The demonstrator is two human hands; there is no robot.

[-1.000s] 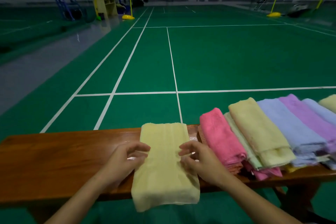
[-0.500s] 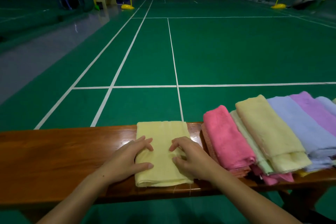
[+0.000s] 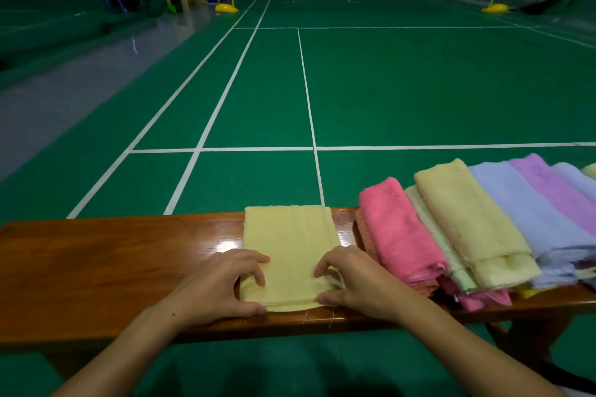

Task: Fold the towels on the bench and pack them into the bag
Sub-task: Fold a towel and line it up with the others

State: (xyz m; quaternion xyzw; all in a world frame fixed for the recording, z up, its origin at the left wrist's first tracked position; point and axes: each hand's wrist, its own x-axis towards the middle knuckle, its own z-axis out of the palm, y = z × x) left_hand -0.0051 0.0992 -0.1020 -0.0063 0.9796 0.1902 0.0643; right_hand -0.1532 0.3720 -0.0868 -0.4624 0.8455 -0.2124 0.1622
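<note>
Nearest the camera, both hands sit at the front end of a folded pale yellow towel point(image 3: 292, 255) lying on the wooden counter point(image 3: 96, 267). The left hand point(image 3: 216, 290) grips the towel's near left corner: its fingers point(image 3: 254, 267) curl over the top of the cloth while the thumb lies along the front edge, so the gap between them is narrow and filled by the folded layers. The right hand point(image 3: 358, 280) mirrors it at the near right corner, fingers bent down onto the cloth and thumb tucked against the front edge, pinching the layers.

Just beside the right hand, a row of overlapping towels runs off to the right: a pink towel point(image 3: 400, 235), then a yellow towel point(image 3: 464, 219), a light blue towel point(image 3: 529, 213) and a purple towel point(image 3: 554, 190).

Beyond the counter stretches a green court floor point(image 3: 419, 90) with white lines.
</note>
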